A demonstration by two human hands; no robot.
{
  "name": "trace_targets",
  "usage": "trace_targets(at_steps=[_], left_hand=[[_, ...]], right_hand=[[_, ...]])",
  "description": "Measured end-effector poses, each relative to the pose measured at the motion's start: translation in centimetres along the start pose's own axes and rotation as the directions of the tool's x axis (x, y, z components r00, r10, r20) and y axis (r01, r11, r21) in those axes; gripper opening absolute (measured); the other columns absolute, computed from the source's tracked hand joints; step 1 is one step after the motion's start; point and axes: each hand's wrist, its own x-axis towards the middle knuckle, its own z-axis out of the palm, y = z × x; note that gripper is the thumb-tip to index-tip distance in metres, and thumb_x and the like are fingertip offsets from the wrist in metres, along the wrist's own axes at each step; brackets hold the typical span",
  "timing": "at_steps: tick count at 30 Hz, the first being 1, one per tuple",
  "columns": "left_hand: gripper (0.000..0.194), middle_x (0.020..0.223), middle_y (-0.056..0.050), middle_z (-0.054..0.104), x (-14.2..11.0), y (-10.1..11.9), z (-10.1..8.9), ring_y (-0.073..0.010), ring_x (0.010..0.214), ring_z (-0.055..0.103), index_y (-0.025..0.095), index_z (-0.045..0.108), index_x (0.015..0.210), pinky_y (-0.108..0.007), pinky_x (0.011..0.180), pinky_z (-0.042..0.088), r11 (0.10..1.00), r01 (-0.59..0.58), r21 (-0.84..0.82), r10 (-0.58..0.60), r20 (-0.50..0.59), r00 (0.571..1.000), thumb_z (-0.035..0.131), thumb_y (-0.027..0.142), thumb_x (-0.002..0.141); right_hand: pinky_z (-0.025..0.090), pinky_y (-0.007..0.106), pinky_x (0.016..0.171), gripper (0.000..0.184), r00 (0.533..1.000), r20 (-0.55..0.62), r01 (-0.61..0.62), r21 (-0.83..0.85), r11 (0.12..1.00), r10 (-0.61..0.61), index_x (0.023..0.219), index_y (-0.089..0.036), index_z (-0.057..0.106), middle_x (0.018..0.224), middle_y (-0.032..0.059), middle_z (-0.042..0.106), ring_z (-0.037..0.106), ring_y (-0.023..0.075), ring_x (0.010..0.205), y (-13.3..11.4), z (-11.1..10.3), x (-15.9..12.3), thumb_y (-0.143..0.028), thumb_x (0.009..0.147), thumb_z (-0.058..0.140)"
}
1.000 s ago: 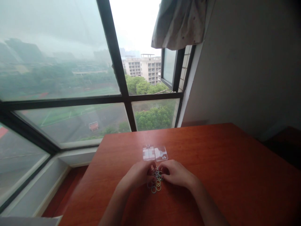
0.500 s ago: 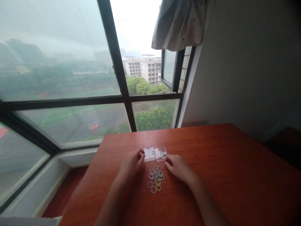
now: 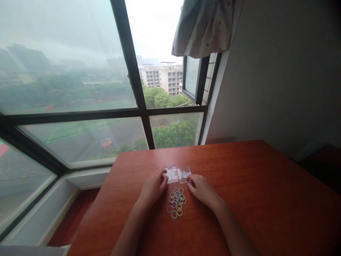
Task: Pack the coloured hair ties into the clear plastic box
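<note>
A clear plastic box (image 3: 173, 175), opened out flat with its lid (image 3: 183, 173) to the right, lies on the table. My left hand (image 3: 154, 185) has its thumb and fingers closed on the box's left edge. At the lid's lower right corner, the fingertips of my right hand (image 3: 201, 186) are curled and pinching it. Nearer to me, between the two forearms, lies a loose heap of small pastel rings (image 3: 176, 201), like hair ties; neither hand touches them. What the fingers' undersides do is partly hidden.
The reddish-brown wooden table (image 3: 239, 170) spreads under everything, with its far edge close to the window. A dark window frame (image 3: 144, 113) stands beyond and to the left. A patterned curtain (image 3: 204, 28) hangs above, and a pale wall (image 3: 277, 78) rises on the right.
The clear box has shifted slightly to the right, and my left hand has moved right with it. My right hand now overlaps the lid's corner. The rings have stayed put.
</note>
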Motion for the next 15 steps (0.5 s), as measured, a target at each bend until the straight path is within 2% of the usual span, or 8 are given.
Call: trace_targets(at_steps=[15], left_hand=[[0.03,0.092,-0.007,0.069,-0.07,0.36,0.07,-0.0185,0.081,0.062,0.019,0.062,0.113,-0.028,0.073,0.045,0.999,-0.038,-0.015,0.038,0.01,0.999,0.047,0.029,0.089]], right_hand=[[0.038,0.024,0.072,0.012,1.0,-0.002,-0.025,-0.025,0.999,0.025,0.091,-0.022,0.063,0.09,0.0042,0.07,0.064,0.0175,0.084,0.02,-0.36,-0.08,-0.02,0.086,0.052]])
